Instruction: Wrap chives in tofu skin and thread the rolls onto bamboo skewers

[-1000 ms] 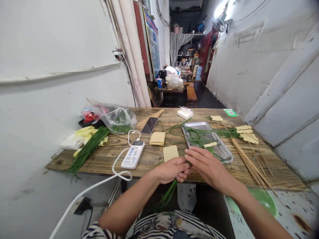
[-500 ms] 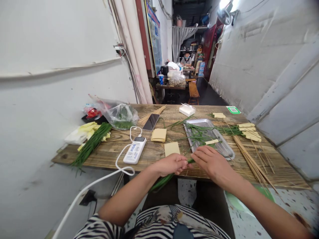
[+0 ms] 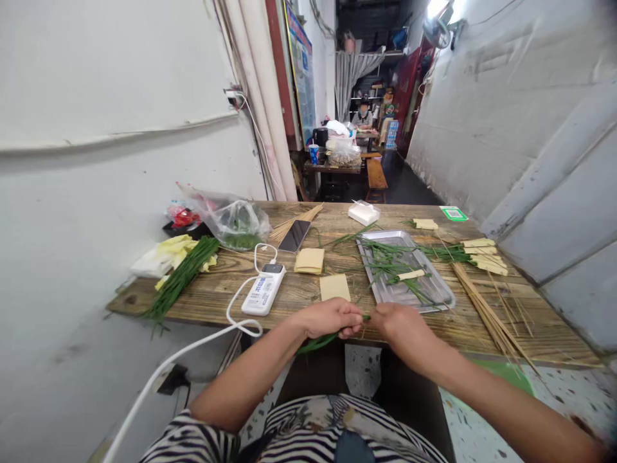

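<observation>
My left hand (image 3: 332,318) is closed around a small bunch of chives (image 3: 315,344), whose long ends hang below the table's front edge. A short green end shows between the two hands. My right hand (image 3: 402,325) is curled at that end, its fingertips mostly hidden behind the knuckles. Just beyond my left hand lies a square tofu sheet (image 3: 335,287), with a stack of similar sheets (image 3: 309,260) behind it. A metal tray (image 3: 438,292) beside my right hand holds loose chives and one rolled tofu sheet (image 3: 411,274) with chives inside.
Several rolls with chives (image 3: 484,254) lie right of the tray, near bamboo skewers (image 3: 475,296). At left are a chive bundle (image 3: 186,280), a plastic bag (image 3: 241,225), a phone (image 3: 294,236) and a white power bank (image 3: 263,290) with a cable. Another person (image 3: 362,117) sits far back.
My right hand has gone from flat, extended fingers over the chive end to a curled grip. My left hand stays nearly in place. The view has shifted slightly.
</observation>
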`<move>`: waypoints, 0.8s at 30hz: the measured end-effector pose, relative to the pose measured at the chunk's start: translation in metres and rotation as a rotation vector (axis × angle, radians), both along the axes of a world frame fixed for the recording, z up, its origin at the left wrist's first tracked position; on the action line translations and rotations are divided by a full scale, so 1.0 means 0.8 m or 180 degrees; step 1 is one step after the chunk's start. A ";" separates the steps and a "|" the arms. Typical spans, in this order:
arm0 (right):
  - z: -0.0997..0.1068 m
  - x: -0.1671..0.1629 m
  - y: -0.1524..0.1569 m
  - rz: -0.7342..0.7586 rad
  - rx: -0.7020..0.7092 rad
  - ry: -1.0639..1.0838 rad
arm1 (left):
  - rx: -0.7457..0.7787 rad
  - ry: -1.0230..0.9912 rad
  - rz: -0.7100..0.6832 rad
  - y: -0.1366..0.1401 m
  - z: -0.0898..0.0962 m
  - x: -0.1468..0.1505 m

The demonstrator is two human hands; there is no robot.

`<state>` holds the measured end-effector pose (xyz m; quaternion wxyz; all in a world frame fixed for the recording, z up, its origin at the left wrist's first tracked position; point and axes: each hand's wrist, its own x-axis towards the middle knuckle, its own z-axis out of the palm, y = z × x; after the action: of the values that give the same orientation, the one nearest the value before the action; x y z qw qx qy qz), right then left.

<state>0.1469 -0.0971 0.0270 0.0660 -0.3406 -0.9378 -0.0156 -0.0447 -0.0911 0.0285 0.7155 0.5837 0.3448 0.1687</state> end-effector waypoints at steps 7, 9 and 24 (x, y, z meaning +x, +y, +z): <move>0.029 0.019 0.070 -0.0425 -0.1504 0.0427 | 0.1050 0.0906 0.0510 0.030 0.009 0.007; 0.035 0.017 0.080 -0.0593 -0.1716 0.0402 | 0.1281 0.1064 0.0392 0.039 0.018 0.012; 0.044 0.025 0.079 -0.0456 -0.2876 0.1357 | 0.2080 0.0698 0.0602 0.049 0.011 0.008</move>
<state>0.1671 -0.0339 0.0621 0.1008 -0.3942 -0.7908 0.4572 -0.0386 -0.0520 0.0377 0.4311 0.7618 0.3999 0.2719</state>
